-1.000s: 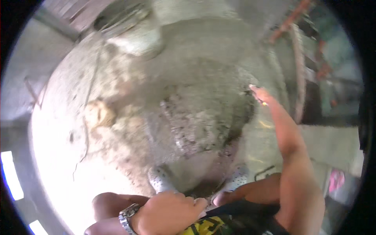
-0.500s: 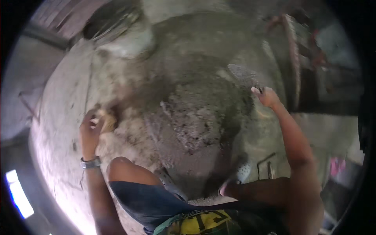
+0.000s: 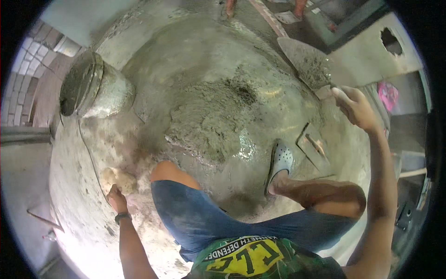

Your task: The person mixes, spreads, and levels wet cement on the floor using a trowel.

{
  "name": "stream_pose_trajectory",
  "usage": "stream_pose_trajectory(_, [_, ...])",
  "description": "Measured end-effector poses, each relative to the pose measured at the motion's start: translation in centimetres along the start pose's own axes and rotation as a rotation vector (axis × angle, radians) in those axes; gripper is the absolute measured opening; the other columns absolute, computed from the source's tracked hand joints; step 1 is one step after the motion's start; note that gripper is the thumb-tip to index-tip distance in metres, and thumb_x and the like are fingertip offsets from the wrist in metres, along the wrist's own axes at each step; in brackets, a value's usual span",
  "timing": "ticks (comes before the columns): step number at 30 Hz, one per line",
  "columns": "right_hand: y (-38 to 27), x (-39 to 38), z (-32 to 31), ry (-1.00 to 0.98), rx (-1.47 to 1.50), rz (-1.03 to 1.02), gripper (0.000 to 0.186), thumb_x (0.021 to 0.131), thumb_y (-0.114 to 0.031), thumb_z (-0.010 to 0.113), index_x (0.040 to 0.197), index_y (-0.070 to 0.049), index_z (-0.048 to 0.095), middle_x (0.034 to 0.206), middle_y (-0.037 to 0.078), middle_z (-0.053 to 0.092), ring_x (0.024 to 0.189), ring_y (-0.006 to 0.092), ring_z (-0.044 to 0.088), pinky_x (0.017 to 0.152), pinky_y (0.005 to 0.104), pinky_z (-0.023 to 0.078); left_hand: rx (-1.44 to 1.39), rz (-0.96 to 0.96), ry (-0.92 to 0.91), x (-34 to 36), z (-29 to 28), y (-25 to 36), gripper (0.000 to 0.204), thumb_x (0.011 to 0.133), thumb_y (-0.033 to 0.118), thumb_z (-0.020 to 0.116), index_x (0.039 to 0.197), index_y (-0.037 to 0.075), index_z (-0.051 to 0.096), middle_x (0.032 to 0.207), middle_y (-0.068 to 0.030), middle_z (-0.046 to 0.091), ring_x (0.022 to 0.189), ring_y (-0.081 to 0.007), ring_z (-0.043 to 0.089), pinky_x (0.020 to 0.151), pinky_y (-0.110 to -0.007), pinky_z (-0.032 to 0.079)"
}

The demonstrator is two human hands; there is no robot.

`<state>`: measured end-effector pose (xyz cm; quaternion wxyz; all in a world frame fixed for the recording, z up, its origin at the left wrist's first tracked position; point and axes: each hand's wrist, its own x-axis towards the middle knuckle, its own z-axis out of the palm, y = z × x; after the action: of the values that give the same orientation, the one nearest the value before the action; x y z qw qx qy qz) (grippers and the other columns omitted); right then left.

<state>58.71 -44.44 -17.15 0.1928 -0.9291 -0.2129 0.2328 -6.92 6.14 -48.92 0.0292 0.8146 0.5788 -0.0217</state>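
Note:
My right hand (image 3: 355,108) is closed round the handle of a trowel (image 3: 307,64). Its broad, mortar-smeared blade points up and left, above the floor on the right. At lower left, my left hand (image 3: 117,198) has its fingers pinched at the near edge of a pale yellow sponge (image 3: 116,178), which appears to rest on the wall-side floor. Between my hands lies a wet grey heap of mortar (image 3: 206,123), rough on top and spread thin round its edges.
A mortar-crusted bucket (image 3: 109,90) lies tilted at upper left. A hand float (image 3: 315,145) rests right of my clog (image 3: 281,160). A thin cable (image 3: 88,146) runs along the left. Another person's leg (image 3: 299,8) shows beyond a wooden strip (image 3: 268,17).
The whole view has swung, so the bucket and heap sit differently. My right hand and trowel now appear farther right. My left hand appears lower, at the sponge's near edge.

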Motion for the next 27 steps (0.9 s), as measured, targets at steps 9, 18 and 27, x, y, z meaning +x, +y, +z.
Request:
stream_pose_trajectory(9, [-1.9, -5.8, 0.7, 0.126, 0.216, -0.072, 0.051, 0.105, -0.053, 0.058, 0.084, -0.006, 0.06, 0.071, -0.006, 0.046, 0.057, 0.0055, 0.039, 0.052, 0.0268, 0.032, 0.138, 1.025, -0.079, 5.5, -17.5, 12.0, 0.023, 0.084, -0.005, 0.064, 0.105, 0.004, 0.068, 0.094, -0.0152, 0.068, 0.099, -0.0369, 0.063, 0.116, -0.053, 0.033])
stream_pose_trajectory(18, [-0.4, -7.1, 1.9, 0.097, 0.224, -0.058, 0.051, 0.101, -0.055, 0.062, 0.081, -0.009, 0.058, 0.066, -0.007, 0.042, 0.058, 0.0059, 0.04, 0.052, 0.0278, 0.031, -0.102, 1.288, -0.236, 5.6, -18.2, 28.8, 0.035, 0.081, 0.009, 0.064, 0.115, 0.005, 0.066, 0.097, -0.0183, 0.067, 0.101, -0.0384, 0.062, 0.109, -0.053, 0.034])
stream_pose_trajectory(27, [0.7, -8.3, 1.4, 0.115, 0.319, -0.06, 0.049, 0.101, -0.056, 0.063, 0.083, -0.011, 0.06, 0.064, -0.009, 0.041, 0.053, 0.0031, 0.037, 0.048, 0.0258, 0.026, -0.017, 1.423, -0.368, 3.7, -14.1, 33.9, 0.028, 0.077, 0.023, 0.069, 0.098, 0.005, 0.068, 0.083, -0.0142, 0.066, 0.092, -0.0365, 0.063, 0.1, -0.049, 0.038])
